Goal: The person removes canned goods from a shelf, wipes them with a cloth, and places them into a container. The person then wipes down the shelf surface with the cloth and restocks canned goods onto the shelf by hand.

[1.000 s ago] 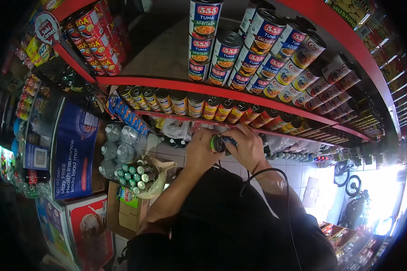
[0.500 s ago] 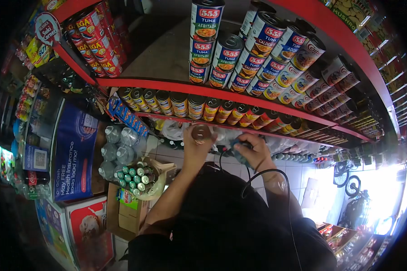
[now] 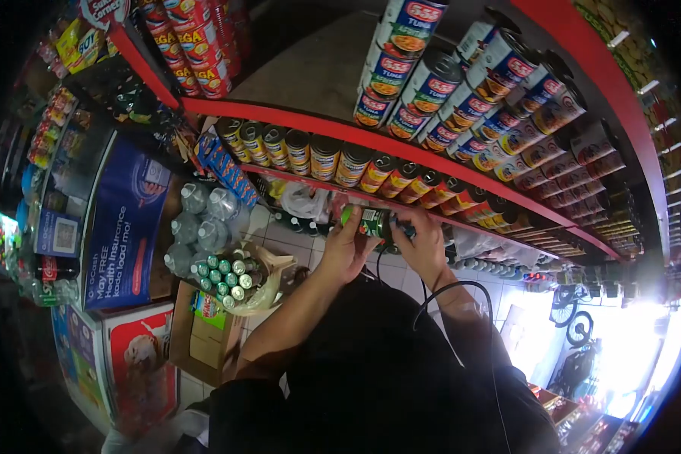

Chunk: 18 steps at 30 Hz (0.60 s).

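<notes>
A can with a dark green label (image 3: 372, 222) lies on its side between my two hands, in front of the lower red shelf. My left hand (image 3: 348, 248) is wrapped round its left end, by a bright green patch. At its right end my right hand (image 3: 418, 244) is closed on a dark bluish thing, possibly a cloth, which my fingers mostly hide. A black cable (image 3: 461, 285) loops over my right wrist.
Stacked tuna cans (image 3: 386, 74) stand on the upper shelf, above a row of yellow-labelled cans (image 3: 324, 157). Clear bottles (image 3: 210, 219), a bag of green-capped bottles (image 3: 227, 277) and a cardboard box (image 3: 204, 340) are at the lower left. A bicycle (image 3: 579, 329) is at the right.
The can in my left hand has turned from end-on to sideways, showing its green label. My right hand has come close to its end. The shelves have shifted right and up in view.
</notes>
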Motion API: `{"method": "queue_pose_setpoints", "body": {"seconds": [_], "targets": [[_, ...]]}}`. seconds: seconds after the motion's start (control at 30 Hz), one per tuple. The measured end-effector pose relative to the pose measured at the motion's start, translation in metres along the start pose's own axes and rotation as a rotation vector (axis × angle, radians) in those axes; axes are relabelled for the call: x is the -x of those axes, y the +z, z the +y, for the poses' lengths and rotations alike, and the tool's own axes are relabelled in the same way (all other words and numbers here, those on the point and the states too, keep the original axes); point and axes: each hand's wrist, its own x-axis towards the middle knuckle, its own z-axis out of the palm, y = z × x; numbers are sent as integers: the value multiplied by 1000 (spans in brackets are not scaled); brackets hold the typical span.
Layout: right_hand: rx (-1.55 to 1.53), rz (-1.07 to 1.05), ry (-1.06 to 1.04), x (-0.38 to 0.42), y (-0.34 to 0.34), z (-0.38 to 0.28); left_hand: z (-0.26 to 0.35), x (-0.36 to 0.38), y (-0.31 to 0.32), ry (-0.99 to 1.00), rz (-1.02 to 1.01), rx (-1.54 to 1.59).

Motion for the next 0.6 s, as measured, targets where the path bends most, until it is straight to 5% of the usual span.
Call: {"method": "queue_pose_setpoints", "body": {"seconds": [0.1,0.2,0.37,0.47,0.57,0.6], "targets": [[87,56,3,-7,13,-9,8,5,-6,-8,10,16],[-200,-165,3,-8,26,-18,25,9,-22,30,31,16],[79,-240,15,-7,51,13,51,18,-75,-3,151,-330],[121,-261,159,22,66,50,77,31,-100,150,524,-618],[108,-195,220,74,74,93,124,41,-174,210,724,-576],[130,-211,395,94,76,104,142,49,-182,250,790,-563]]}}
